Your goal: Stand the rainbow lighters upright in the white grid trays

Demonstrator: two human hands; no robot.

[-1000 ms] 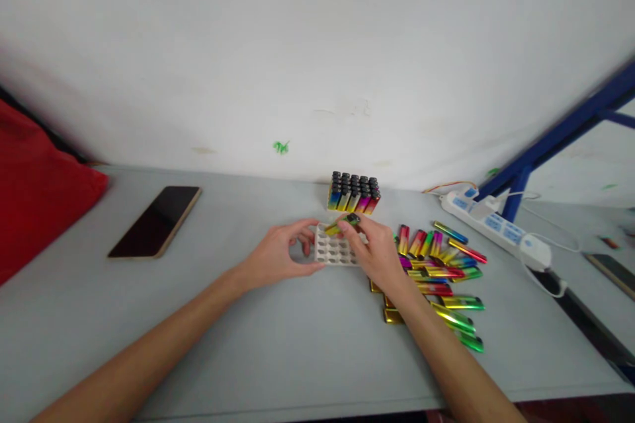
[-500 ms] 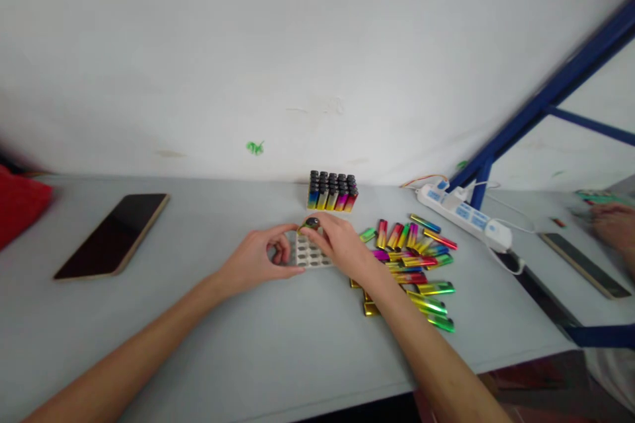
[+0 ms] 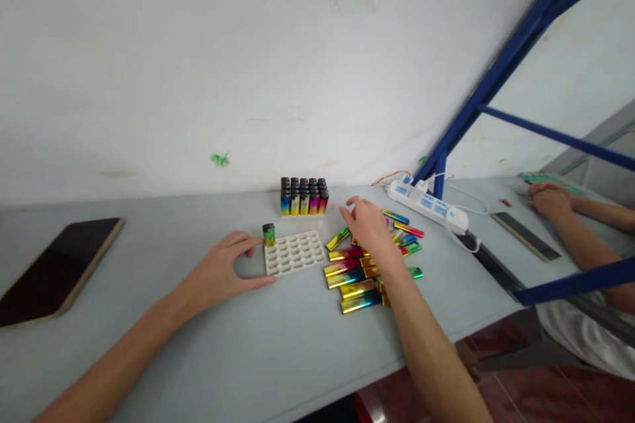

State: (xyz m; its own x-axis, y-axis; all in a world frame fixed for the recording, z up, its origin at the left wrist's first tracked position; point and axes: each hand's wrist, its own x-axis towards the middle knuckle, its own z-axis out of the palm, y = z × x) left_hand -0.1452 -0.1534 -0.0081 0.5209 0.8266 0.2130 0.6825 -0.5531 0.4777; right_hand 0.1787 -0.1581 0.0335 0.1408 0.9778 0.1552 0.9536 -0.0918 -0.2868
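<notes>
My left hand [image 3: 223, 268] grips the left side of a white tray [image 3: 296, 253] with rows of holes, thumb at the near corner, forefinger at the far one. A green-yellow lighter [image 3: 268, 235] with a black top stands upright in the tray's far left corner, by that forefinger. My right hand [image 3: 368, 225] is over the far side of a loose pile of shiny coloured lighters [image 3: 354, 275], fingers apart and slightly bent. I see nothing held in it; part of the pile is hidden beneath. Behind the tray, several black-topped lighters [image 3: 304, 198] stand upright in a block.
A dark phone-like slab [image 3: 57, 268] lies at the left. At the right are a white power strip [image 3: 427, 203] with cables, a blue metal frame [image 3: 471, 106] and another dark slab [image 3: 526, 236]. Beyond the frame, another person's hands [image 3: 550, 200] rest on the table.
The green-yellow lighter, formerly in my right hand over the tray, now stands in its corner. My right hand has let go and moved right to the pile. The view has turned right.
</notes>
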